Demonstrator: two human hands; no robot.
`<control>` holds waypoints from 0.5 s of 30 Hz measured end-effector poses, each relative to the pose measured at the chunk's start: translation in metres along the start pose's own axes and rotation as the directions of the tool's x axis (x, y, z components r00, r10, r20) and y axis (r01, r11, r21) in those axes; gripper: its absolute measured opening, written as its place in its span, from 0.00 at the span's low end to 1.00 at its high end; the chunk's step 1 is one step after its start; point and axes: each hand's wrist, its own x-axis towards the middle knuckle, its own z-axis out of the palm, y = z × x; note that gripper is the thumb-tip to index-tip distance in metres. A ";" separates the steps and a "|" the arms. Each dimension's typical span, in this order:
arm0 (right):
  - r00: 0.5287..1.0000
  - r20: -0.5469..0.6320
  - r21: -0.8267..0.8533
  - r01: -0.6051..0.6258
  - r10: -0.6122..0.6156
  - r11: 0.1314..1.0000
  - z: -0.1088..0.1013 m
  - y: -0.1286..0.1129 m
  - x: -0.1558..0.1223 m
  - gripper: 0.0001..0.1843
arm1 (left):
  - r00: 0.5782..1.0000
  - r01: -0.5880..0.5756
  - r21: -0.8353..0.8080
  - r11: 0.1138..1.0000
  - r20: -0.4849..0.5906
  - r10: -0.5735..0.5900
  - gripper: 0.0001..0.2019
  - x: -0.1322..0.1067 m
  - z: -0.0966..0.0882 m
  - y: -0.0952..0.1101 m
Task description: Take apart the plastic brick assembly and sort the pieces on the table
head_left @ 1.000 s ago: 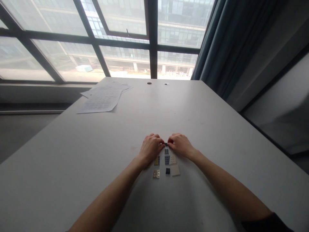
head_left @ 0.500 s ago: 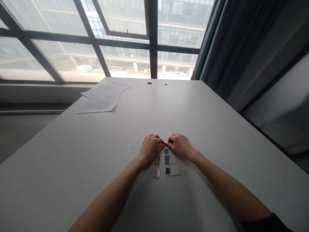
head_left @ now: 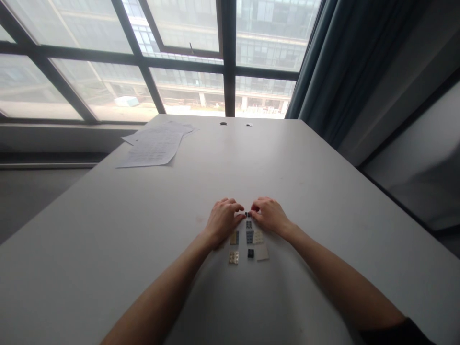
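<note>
The forefinger of the left grip [head_left: 223, 219] has lifted away from the small dark block [head_left: 247, 214], leaving that grip slightly spread at the block's left. The right grip [head_left: 269, 213] appears to pinch the block's right side, probably to steady it; fingertips hide its edges, so its shape is unclear. Just on the near side of the grips is a gray brick [head_left: 249, 224], then a bluish brick [head_left: 249, 237] and a cream brick [head_left: 258, 237], likely kept within easy reach. Farther back toward the wearer are a black brick [head_left: 250, 253] and a white tile [head_left: 262, 252].
</note>
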 end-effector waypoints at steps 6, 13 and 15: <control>0.997 -0.054 0.057 -0.050 0.053 0.997 -0.001 0.011 -0.004 0.08 | 0.977 0.178 0.040 0.983 -0.131 -0.171 0.10 0.001 -0.022 -0.034; 0.996 -0.072 0.126 -0.047 0.056 0.991 -0.001 0.008 0.003 0.08 | 0.969 0.230 0.065 0.971 -0.109 -0.222 0.12 -0.001 -0.018 -0.047; 0.996 -0.063 0.157 -0.046 0.056 0.986 0.002 0.002 0.013 0.10 | 0.966 0.236 0.067 0.970 -0.123 -0.227 0.13 -0.003 -0.017 -0.046</control>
